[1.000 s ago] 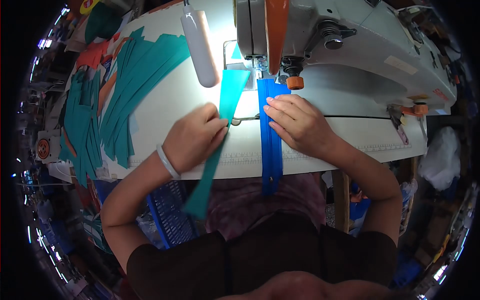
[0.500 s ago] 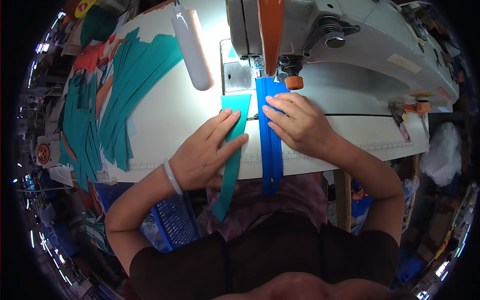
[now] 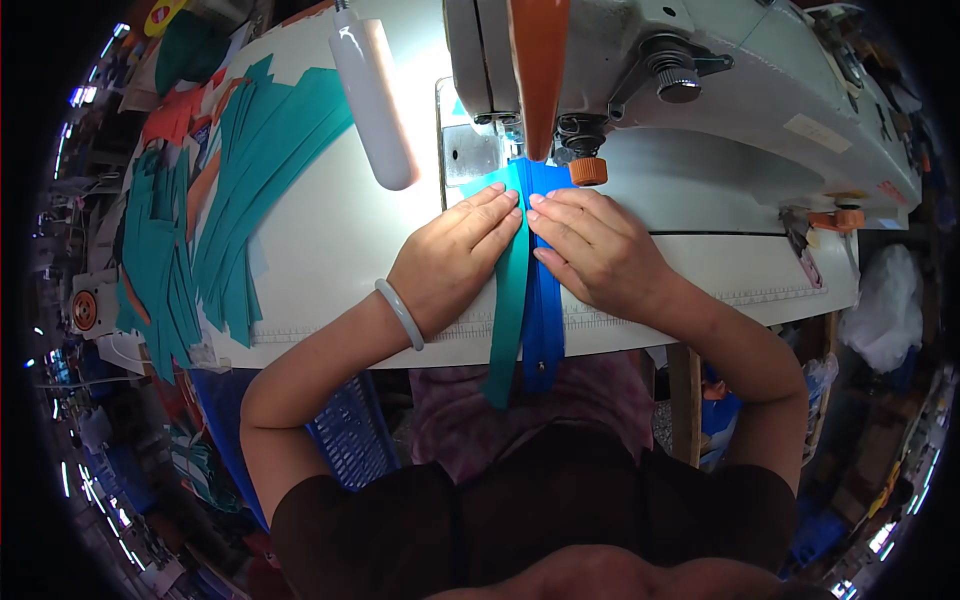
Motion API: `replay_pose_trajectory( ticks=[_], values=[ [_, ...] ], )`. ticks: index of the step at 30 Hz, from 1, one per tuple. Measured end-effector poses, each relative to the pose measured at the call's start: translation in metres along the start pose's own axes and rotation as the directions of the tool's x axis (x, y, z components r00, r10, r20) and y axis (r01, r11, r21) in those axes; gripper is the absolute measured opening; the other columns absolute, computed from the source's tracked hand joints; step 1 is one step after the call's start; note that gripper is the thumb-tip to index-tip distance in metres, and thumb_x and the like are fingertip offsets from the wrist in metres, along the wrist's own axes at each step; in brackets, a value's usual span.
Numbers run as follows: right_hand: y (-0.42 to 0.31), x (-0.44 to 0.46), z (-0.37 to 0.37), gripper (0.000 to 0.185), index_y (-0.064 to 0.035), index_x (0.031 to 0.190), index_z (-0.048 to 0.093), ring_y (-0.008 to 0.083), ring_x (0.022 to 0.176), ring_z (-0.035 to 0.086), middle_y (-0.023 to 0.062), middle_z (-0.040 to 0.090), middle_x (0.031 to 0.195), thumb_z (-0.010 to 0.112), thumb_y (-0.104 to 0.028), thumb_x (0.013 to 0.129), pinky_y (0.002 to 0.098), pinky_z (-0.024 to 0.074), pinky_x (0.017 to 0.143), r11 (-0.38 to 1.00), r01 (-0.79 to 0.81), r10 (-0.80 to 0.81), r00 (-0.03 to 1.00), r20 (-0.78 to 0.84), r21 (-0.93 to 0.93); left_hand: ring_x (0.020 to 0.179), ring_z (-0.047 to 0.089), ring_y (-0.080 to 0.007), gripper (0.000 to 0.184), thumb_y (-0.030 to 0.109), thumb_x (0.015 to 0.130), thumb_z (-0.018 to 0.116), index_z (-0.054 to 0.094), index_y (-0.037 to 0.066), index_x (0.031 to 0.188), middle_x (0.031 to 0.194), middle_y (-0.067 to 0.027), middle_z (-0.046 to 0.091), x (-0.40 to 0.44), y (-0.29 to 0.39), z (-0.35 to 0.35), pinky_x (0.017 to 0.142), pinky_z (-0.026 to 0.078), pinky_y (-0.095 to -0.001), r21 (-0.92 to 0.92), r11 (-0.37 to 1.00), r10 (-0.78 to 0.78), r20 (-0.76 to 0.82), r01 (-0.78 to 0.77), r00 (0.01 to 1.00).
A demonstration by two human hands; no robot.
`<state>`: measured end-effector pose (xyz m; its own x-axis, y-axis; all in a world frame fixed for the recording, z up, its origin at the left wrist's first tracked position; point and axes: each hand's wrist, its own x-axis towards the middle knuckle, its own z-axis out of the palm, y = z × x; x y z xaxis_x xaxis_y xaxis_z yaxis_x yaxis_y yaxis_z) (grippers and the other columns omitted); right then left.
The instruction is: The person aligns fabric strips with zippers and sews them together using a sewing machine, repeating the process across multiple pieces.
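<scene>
A long blue zipper runs from under the sewing machine's needle area down over the table's front edge, its small slider near the lower end. Along its left side lies a teal fabric strip, touching or slightly overlapping it, top end close to the presser foot. My left hand rests on the strip's upper part with its fingers stretched out and close together. My right hand lies on the zipper's upper part, fingers extended flat, fingertips almost meeting those of the left. The needle itself is hidden.
Several teal strips are piled on the table's left side, beside red fabric pieces. A white lamp hangs left of the machine head. Below the table is a blue plastic basket. A ruler tape follows the front edge.
My left hand has moved right and up, bringing the teal strip from apart on the left to against the zipper, near the presser foot. My right hand and the zipper have hardly moved.
</scene>
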<state>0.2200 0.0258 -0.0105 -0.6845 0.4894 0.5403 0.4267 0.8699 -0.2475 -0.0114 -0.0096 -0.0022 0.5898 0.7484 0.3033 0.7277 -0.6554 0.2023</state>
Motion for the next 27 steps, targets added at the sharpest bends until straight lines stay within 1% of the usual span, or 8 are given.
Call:
replay_pose_trajectory(
  ticks=[4, 10, 15, 19, 24, 27],
  values=[
    [0.001, 0.0, 0.0, 0.034, -0.0001, 0.114, 0.065, 0.0265, 0.109, 0.062, 0.0126, 0.066, 0.119, 0.074, -0.01, 0.083, 0.0372, 0.0524, 0.093, 1.0, 0.005, -0.005, 1.0, 0.0, 0.009, 0.132, 0.06, -0.0284, 0.044, 0.007, 0.088, 0.07, 0.064, 0.004, 0.131, 0.142, -0.0116, 0.062, -0.001, -0.005, -0.001, 0.109, 0.051, -0.0389, -0.03, 1.0, 0.007, -0.001, -0.007, 1.0],
    [0.001, 0.0, 0.0, 0.033, 0.0001, 0.114, 0.065, 0.0267, 0.11, 0.062, 0.0129, 0.066, 0.119, 0.073, -0.009, 0.083, 0.0371, 0.0525, 0.093, 1.0, -0.006, 0.006, 1.0, 0.006, 0.022, 0.132, 0.059, -0.0292, 0.044, 0.007, 0.088, 0.07, 0.064, 0.004, 0.131, 0.141, -0.0126, 0.062, 0.0, -0.006, 0.001, 0.108, 0.052, -0.0388, -0.021, 1.0, 0.015, -0.008, -0.015, 1.0],
    [0.0, 0.0, -0.003, 0.035, 0.0009, 0.115, 0.065, 0.0269, 0.111, 0.061, 0.013, 0.066, 0.119, 0.074, -0.012, 0.084, 0.0368, 0.0519, 0.094, 1.0, 0.007, -0.007, 1.0, 0.012, 0.009, 0.131, 0.06, -0.0291, 0.044, 0.006, 0.087, 0.071, 0.065, 0.004, 0.131, 0.14, -0.0138, 0.062, 0.003, -0.004, -0.002, 0.106, 0.053, -0.0384, -0.086, 0.996, -0.013, -0.021, 0.011, 1.0],
    [-0.002, 0.0, -0.014, 0.038, 0.0024, 0.122, 0.067, 0.0279, 0.118, 0.062, 0.0155, 0.067, 0.129, 0.074, -0.016, 0.089, 0.0359, 0.0515, 0.097, 0.995, -0.048, 0.058, 0.991, 0.117, -0.085, 0.129, 0.061, -0.0293, 0.043, 0.006, 0.086, 0.071, 0.066, 0.003, 0.129, 0.139, -0.0145, 0.062, 0.005, -0.002, -0.006, 0.105, 0.053, -0.0383, -0.072, 0.997, -0.007, 0.005, 0.008, 1.0],
    [0.0, 0.005, -0.015, 0.042, 0.0033, 0.124, 0.066, 0.0274, 0.116, 0.064, 0.0167, 0.066, 0.131, 0.075, -0.019, 0.089, 0.0347, 0.0513, 0.094, 0.992, -0.034, 0.055, 0.985, 0.162, -0.125, 0.128, 0.062, -0.0296, 0.042, 0.007, 0.086, 0.07, 0.067, 0.002, 0.128, 0.139, -0.0143, 0.062, 0.006, -0.007, -0.002, 0.104, 0.054, -0.0382, 0.015, 1.0, 0.014, -0.028, -0.014, 1.0],
    [0.003, 0.009, -0.014, 0.043, 0.0032, 0.124, 0.067, 0.0264, 0.113, 0.065, 0.0168, 0.066, 0.132, 0.075, -0.02, 0.089, 0.0342, 0.0519, 0.092, 0.991, -0.032, 0.053, 0.985, 0.161, -0.128, 0.127, 0.062, -0.0296, 0.041, 0.007, 0.086, 0.07, 0.067, 0.002, 0.127, 0.139, -0.0143, 0.062, 0.008, -0.011, -0.002, 0.103, 0.054, -0.0381, 0.019, 1.0, 0.008, -0.042, -0.008, 0.999]
  ],
)
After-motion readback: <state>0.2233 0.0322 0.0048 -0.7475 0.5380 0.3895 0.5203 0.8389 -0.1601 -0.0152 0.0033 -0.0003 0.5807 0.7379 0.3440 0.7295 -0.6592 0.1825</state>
